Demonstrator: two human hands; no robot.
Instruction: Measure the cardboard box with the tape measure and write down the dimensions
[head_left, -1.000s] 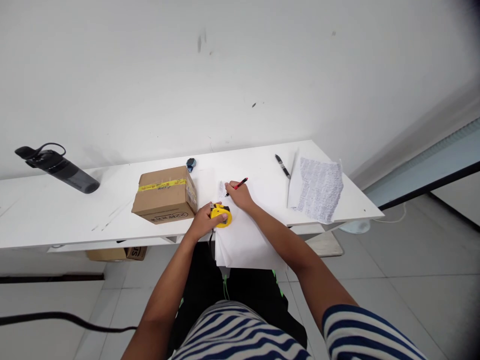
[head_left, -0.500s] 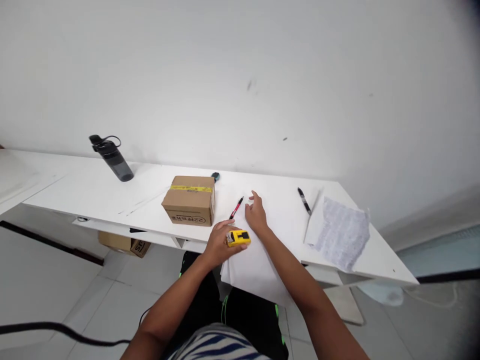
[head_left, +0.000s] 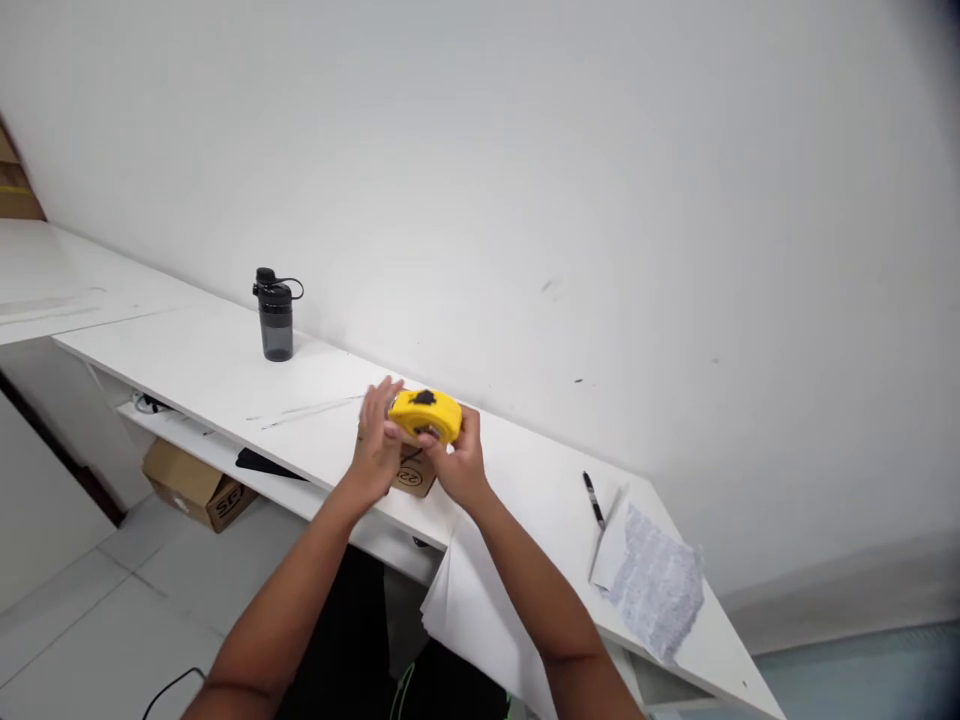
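Observation:
A yellow tape measure is lifted above the white desk, held between both hands. My right hand grips it from below and the right, fingers closed on its body. My left hand touches its left side with the fingers stretched upward. Behind the hands sits a small cardboard box, mostly hidden. White sheets of paper hang over the desk's near edge under my right forearm.
A dark water bottle stands upright at the back left. To the right lie a black pen and a crumpled printed sheet. Another cardboard box sits on the floor under the desk.
The red pen left my right hand and lay on the desk. Both hands then raised the tape measure off the paper. The camera swung left.

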